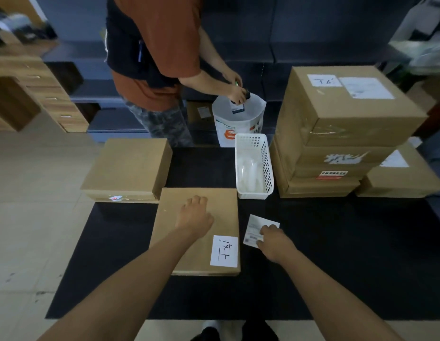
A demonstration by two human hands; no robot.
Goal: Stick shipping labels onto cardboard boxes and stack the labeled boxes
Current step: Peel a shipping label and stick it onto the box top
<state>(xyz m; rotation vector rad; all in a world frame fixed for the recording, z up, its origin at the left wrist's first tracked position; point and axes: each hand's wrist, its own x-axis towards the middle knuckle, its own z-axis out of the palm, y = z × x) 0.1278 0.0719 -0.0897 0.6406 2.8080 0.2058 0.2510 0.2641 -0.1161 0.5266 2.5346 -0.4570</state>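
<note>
Left hand [195, 219] rests on the cardboard box [196, 230], fingers curled, tips hidden. Right hand [273, 242], at 3 o'clock, pinches a shipping label [257, 228]; print illegible.

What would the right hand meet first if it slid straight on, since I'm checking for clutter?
Probably the white basket; the right hand, on the shipping label, points up-left, though depth is unclear.

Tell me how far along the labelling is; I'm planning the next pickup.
Done: the stack on the right carries labels on its top box. In hand: the right hand pinches a shipping label beside the front box, which the left hand steadies. Left: sticking it, stacking, and the plain box behind.
</note>
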